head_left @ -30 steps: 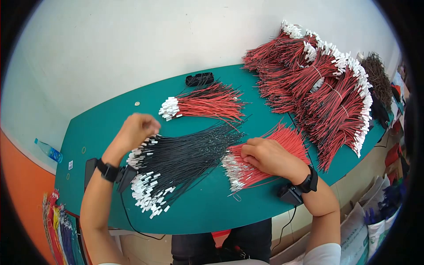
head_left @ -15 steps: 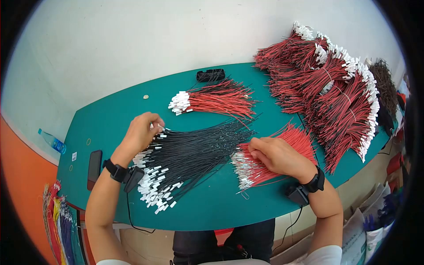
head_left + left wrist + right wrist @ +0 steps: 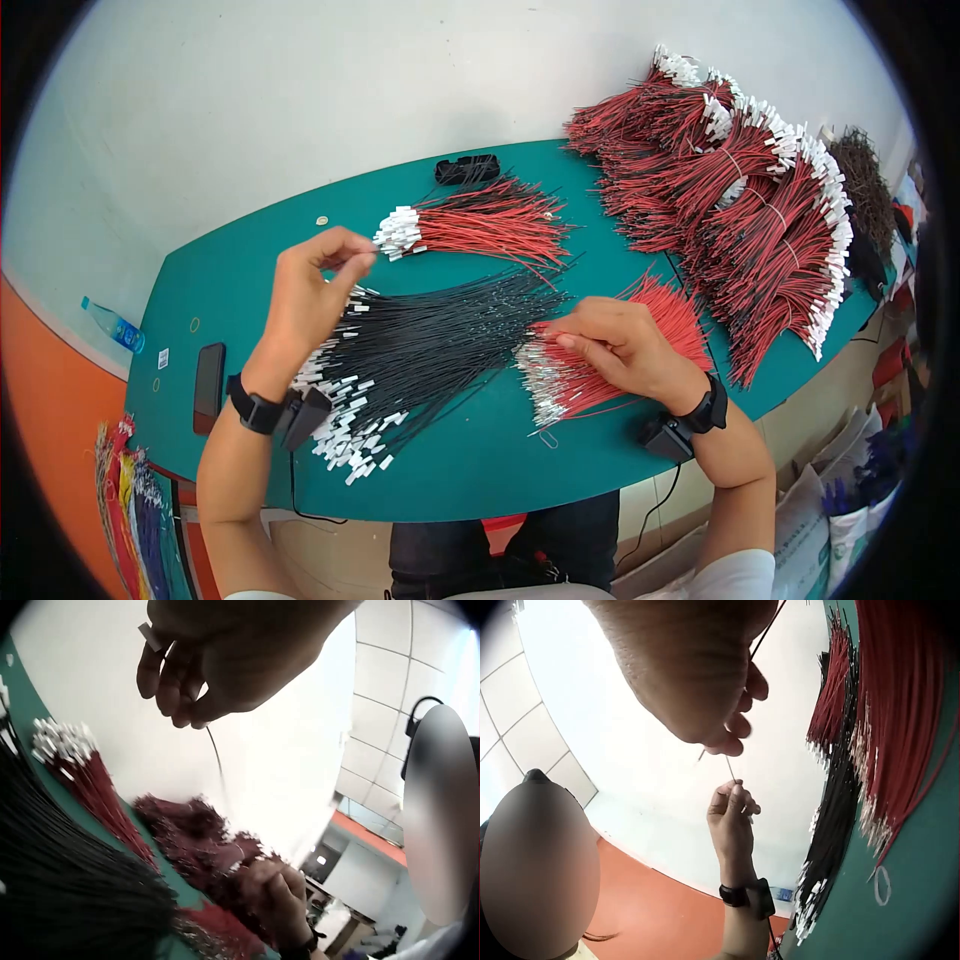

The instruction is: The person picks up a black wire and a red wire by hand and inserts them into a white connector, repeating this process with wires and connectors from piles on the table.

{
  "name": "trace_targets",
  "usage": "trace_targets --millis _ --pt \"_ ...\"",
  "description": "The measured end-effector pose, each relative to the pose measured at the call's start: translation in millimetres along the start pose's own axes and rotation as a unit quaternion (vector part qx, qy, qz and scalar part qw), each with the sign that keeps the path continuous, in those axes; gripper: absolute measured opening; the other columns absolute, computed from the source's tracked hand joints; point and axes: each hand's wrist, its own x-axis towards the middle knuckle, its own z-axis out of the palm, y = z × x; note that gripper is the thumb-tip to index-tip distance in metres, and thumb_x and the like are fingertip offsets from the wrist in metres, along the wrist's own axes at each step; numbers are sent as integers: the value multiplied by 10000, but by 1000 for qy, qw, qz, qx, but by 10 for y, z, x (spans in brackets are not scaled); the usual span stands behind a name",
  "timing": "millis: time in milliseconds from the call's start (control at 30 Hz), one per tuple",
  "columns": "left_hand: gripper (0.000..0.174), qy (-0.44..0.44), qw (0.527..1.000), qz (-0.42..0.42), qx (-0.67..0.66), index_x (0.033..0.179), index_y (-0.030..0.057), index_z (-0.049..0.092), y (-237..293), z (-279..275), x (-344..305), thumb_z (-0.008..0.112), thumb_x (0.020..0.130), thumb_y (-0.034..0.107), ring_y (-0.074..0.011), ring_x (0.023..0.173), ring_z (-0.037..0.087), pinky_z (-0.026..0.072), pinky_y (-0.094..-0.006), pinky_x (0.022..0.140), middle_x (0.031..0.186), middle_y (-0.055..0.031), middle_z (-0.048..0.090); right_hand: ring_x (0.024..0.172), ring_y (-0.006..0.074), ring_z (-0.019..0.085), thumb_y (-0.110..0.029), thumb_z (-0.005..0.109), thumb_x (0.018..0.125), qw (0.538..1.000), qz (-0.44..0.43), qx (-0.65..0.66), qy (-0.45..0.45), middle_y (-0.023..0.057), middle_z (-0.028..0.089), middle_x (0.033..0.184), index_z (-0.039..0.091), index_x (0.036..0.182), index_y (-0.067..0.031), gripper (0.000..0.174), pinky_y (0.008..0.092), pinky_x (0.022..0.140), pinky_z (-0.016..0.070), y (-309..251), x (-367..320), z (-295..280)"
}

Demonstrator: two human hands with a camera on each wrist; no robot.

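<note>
Above the black wire pile point(image 3: 440, 330), my left hand point(image 3: 315, 290) pinches a single black wire point(image 3: 217, 750). Its white connector point(image 3: 149, 637) sticks out behind the fingers, and the thin free end points away from the fingertips. My right hand point(image 3: 625, 345), over the red wire bundle point(image 3: 660, 315) with bare silvery ends, pinches one thin wire point(image 3: 768, 631). That wire looks dark reddish, and its short tip shows past the thumb in the right wrist view. The two hands are apart, with their fingertips toward each other.
A red-and-black wire bundle point(image 3: 480, 230) with white connectors lies farther back beside a black case point(image 3: 467, 169). Large tied bundles point(image 3: 730, 200) are heaped at the right. A phone point(image 3: 208, 385), a bottle point(image 3: 113, 325) and a paper clip point(image 3: 548, 438) lie around the green table point(image 3: 470, 470).
My left hand has come up off the connector end of the black pile with one wire. The right hand has stayed over the red bundle, its fingertips now turned more to the left.
</note>
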Motion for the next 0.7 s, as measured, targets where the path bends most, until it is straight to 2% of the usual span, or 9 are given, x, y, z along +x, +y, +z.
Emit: trace_targets --millis 100,167,233,300,400,433,500,600,700 --pt "60 -14 998 52 -40 959 -4 725 376 221 -168 724 900 7 -32 685 587 469 -220 612 802 -22 699 932 284 643 -60 710 887 980 -153 -50 115 112 684 1057 729 995 -47 111 368 821 514 -101 65 17" --pt "70 -58 995 68 -44 971 3 726 543 394 -265 724 901 7 -25 664 562 446 -209 589 784 -5 682 997 287 629 -58 720 871 976 -173 -63 116 107 669 1131 723 987 -54 117 390 860 502 -137 81 13" --pt "77 -103 990 78 -48 982 5 725 630 571 -346 722 905 10 -19 642 527 424 -204 568 759 11 660 1055 297 613 -57 727 855 981 -153 -59 104 107 655 1187 712 975 -55 120 406 898 491 -111 47 19" --pt "79 -134 984 77 -83 988 -5 716 565 779 -391 720 912 15 -14 625 474 403 -211 550 717 23 620 1108 313 596 -59 732 841 991 -96 -39 83 113 641 1224 695 958 -50 123 416 933 480 11 -15 73" --pt "69 -166 980 32 -105 983 -7 715 465 934 -427 715 917 12 -12 639 482 409 -213 554 725 26 619 1170 326 571 -68 735 823 979 -68 -164 103 110 629 1266 679 925 -64 117 477 1021 426 73 -7 40" --pt "87 -147 982 44 -113 980 0 719 413 985 -433 731 896 17 -33 598 491 415 -227 537 697 -2 630 1185 323 562 -70 734 820 966 -77 -215 123 108 622 1280 680 924 -73 117 497 1037 408 54 6 13" --pt "97 -118 990 71 -12 973 8 721 362 968 -424 741 880 27 -57 557 492 420 -239 523 665 -28 628 1214 318 546 -74 733 815 932 -93 -312 161 104 609 1309 683 922 -90 119 538 1070 372 -23 44 -33" --pt "104 -83 987 109 84 960 17 723 260 937 -419 749 862 40 -87 511 502 425 -252 507 627 -57 620 1263 309 527 -83 735 811 931 -100 -310 167 86 599 1341 689 922 -111 123 586 1091 330 -3 43 -47" --pt "95 -84 982 126 109 953 21 721 266 954 -427 748 867 52 -83 509 522 432 -256 506 613 -58 616 1297 317 517 -93 734 818 944 -117 -288 114 79 598 1356 692 928 -112 119 571 1107 328 -32 43 3"
